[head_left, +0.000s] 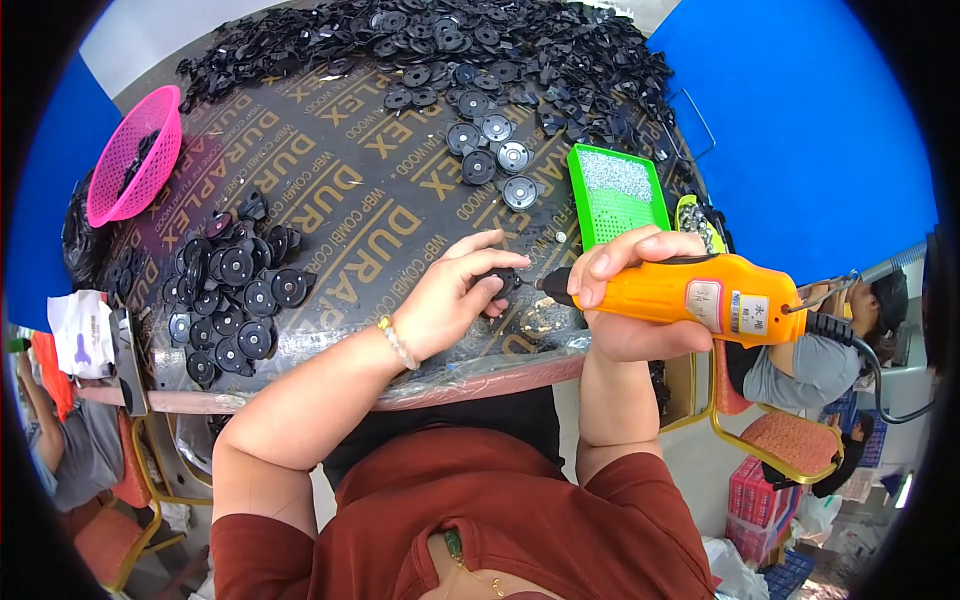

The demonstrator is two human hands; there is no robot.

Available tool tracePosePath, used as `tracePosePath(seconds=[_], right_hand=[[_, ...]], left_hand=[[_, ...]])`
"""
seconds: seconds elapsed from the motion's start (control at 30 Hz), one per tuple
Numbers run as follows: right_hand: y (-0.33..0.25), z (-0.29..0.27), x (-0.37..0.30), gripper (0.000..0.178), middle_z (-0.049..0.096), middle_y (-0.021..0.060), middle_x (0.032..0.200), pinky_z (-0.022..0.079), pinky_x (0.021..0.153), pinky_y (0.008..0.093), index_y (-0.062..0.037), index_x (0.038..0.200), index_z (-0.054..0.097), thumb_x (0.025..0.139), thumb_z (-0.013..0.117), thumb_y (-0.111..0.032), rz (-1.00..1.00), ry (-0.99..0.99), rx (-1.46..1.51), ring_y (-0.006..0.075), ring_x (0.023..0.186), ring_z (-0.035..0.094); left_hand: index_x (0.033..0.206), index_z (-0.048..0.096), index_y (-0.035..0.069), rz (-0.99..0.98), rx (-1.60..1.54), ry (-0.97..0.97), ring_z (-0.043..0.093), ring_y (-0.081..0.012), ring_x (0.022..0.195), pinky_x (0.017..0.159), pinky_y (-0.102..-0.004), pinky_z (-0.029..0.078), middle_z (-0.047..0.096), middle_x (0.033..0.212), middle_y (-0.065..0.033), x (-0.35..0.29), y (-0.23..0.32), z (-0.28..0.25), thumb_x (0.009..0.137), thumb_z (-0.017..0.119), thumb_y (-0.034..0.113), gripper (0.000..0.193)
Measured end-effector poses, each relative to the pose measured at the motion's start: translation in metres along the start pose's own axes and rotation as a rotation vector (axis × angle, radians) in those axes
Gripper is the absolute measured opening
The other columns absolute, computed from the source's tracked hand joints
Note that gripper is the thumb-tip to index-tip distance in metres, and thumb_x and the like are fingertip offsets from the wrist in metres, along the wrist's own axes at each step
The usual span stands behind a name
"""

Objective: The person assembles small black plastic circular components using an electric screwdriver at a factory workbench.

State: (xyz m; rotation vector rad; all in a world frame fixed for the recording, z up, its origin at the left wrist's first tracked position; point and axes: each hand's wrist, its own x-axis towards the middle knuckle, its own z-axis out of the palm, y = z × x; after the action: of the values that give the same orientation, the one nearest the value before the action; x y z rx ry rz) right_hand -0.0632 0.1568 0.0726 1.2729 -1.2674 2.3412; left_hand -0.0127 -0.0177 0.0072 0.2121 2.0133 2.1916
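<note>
Green tray (612,218), disc heap (236,266) nearby | left fingers (488,260) pinch black part (508,281) | right fingers (604,263) clasp orange screwdriver (660,290)

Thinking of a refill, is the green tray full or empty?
Partly filled: small silvery pieces cover the far part of the green tray, while its near part shows mostly bare green.

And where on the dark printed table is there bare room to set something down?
The widest bare patch of table lies between the pink round mesh basket, the left pile of round black discs and the left hand. Crowded: the far edge, under heaped black parts, and the right side, around the green rectangular tray.
</note>
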Motion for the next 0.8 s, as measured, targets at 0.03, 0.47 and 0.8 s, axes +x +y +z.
tracePosePath(seconds=[0.03, 0.47, 0.8], right_hand=[[0.0006, 0.0006, 0.0001, 0.083, 0.059, 0.0142, 0.086, 0.051, 0.052, 0.0316, -0.0041, 0.113, 0.045, 0.076, 0.049, -0.079, 0.001, 0.001, 0.002, 0.0184, 0.056, 0.058], [-0.0016, 0.0072, 0.0003, 0.082, 0.06, 0.0149, 0.086, 0.054, 0.06, 0.0324, -0.0031, 0.11, 0.046, 0.072, 0.056, -0.075, 0.008, 0.035, 0.073, 0.0186, 0.061, 0.061], [-0.0003, 0.0092, -0.0006, 0.082, 0.061, 0.015, 0.084, 0.054, 0.06, 0.0325, -0.003, 0.109, 0.046, 0.072, 0.057, -0.075, 0.01, 0.045, 0.064, 0.0189, 0.061, 0.061]], left_hand=[[0.119, 0.062, 0.009, 0.026, 0.013, 0.009, 0.065, -0.0114, 0.078, 0.072, -0.0248, 0.056, 0.043, 0.138, -0.0144, -0.0007, 0.002, 0.0007, 0.093, 0.05, -0.005, 0.033], [0.1, 0.064, -0.004, -0.02, -0.058, -0.007, 0.065, -0.0107, 0.076, 0.072, -0.0248, 0.056, 0.05, 0.131, -0.0141, 0.0039, -0.0041, -0.0012, 0.093, 0.054, -0.002, 0.013], [0.099, 0.064, -0.004, -0.037, -0.097, 0.002, 0.064, -0.0111, 0.08, 0.071, -0.0245, 0.056, 0.05, 0.13, -0.0141, 0.0034, -0.0029, -0.0005, 0.093, 0.054, -0.004, 0.012]])
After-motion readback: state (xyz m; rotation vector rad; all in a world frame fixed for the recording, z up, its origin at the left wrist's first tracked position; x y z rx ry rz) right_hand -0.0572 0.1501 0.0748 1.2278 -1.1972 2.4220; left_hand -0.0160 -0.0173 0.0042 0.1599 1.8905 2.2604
